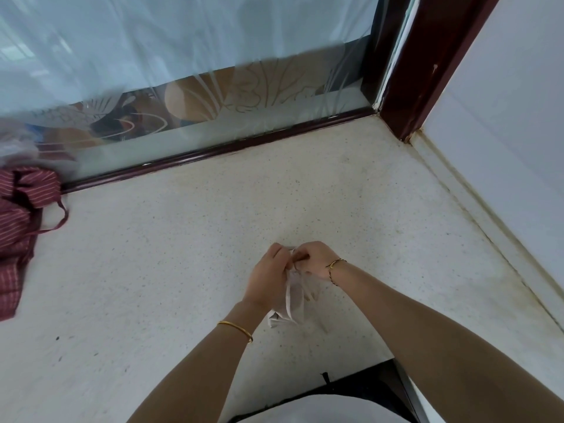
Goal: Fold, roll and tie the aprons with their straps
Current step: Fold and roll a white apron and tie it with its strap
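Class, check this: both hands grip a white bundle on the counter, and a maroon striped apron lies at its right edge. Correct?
No. Head view: the maroon striped apron lies at the left edge; left hand and right hand do grip the white bundle.

Head cam, fwd+down, close over counter.

I saw both forearms stretched forward; the left grip and right grip sat close together, fingers curled, pinching the white apron bundle between them.
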